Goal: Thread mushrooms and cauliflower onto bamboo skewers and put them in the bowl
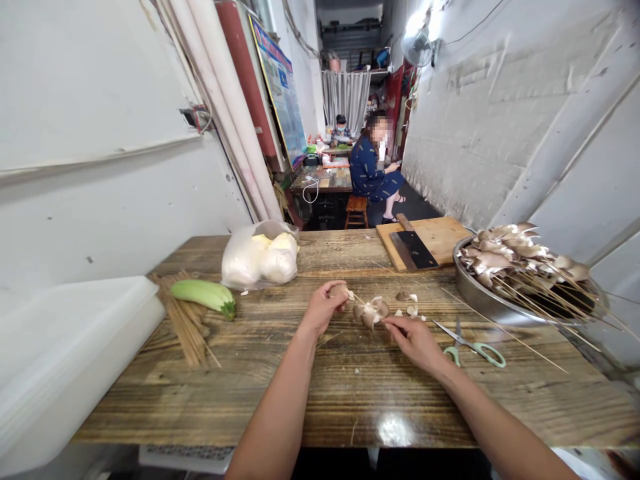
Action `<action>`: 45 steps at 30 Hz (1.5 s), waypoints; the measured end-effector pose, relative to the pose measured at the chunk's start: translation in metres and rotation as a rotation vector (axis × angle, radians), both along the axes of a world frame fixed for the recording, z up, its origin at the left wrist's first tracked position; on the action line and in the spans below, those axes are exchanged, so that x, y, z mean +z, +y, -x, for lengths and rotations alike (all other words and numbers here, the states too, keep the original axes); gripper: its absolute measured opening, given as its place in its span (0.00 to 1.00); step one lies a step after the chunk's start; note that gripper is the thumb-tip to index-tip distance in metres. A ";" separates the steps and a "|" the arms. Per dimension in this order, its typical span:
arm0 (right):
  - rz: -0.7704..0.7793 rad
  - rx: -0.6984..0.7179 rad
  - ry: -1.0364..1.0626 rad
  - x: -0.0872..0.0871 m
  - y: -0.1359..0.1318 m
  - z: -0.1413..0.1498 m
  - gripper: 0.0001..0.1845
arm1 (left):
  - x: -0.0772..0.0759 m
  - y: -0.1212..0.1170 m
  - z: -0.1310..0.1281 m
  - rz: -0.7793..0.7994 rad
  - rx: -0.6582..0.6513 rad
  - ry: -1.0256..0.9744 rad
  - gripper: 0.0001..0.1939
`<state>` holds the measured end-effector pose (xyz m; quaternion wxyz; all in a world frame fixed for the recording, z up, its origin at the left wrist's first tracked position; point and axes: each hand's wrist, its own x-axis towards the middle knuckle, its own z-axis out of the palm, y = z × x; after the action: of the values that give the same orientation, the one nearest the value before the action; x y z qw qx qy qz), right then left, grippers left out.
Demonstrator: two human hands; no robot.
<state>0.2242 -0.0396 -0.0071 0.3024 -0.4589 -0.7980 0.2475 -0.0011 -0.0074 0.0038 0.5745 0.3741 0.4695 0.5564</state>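
Over the middle of the table, my left hand (325, 308) is closed on a small oyster mushroom piece (340, 291). A thin bamboo skewer (357, 300) runs from beside that piece into a cluster of oyster mushrooms (371, 311). My right hand (416, 341) pinches at the right side of this cluster; its fingertips hide whether they grip the skewer or a mushroom edge. Loose mushroom scraps (413, 311) lie just beyond my right hand. Green-handled scissors (473, 347) rest partly spread to its right.
A steel basin (465, 283) heaped with skewered mushrooms (515, 250) stands right. Behind are a cleaver (415, 248) on a cutting board (443, 237) and a bag (245, 260). A green squash (200, 295) lies on skewers (187, 330), near white containers (85, 340). Two people sit farther back.
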 end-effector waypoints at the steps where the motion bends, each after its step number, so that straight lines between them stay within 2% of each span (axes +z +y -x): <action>1: -0.001 0.000 0.000 0.000 0.000 0.000 0.16 | 0.001 0.000 -0.001 0.012 0.019 -0.030 0.25; 4: -0.006 -0.001 0.004 0.001 -0.001 0.001 0.16 | 0.001 0.001 -0.002 0.044 0.046 -0.132 0.22; 8: -0.010 -0.006 0.012 0.001 -0.001 0.001 0.16 | -0.003 0.002 -0.004 0.103 0.016 -0.236 0.15; 16: -0.028 -0.016 0.044 -0.005 0.001 0.000 0.16 | -0.007 0.001 -0.012 0.014 0.062 -0.253 0.18; 19: -0.028 -0.017 0.029 -0.002 0.000 -0.001 0.16 | -0.009 0.002 -0.014 0.009 0.078 -0.267 0.15; 25: -0.017 -0.007 0.013 0.002 -0.002 0.000 0.15 | -0.009 0.001 -0.014 0.059 -0.009 -0.383 0.13; 29: -0.011 0.022 0.029 -0.001 -0.002 0.000 0.15 | -0.007 0.002 -0.012 0.014 -0.011 -0.345 0.14; 33: -0.009 0.011 0.033 -0.002 -0.002 -0.001 0.15 | -0.007 0.003 -0.011 0.051 0.028 -0.319 0.13; 45: 0.009 0.017 0.021 0.006 -0.004 0.000 0.16 | -0.007 0.003 -0.009 0.075 0.031 -0.337 0.11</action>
<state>0.2238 -0.0438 -0.0009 0.3064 -0.4508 -0.7976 0.2584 0.0083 -0.0040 -0.0032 0.6500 0.2467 0.3928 0.6019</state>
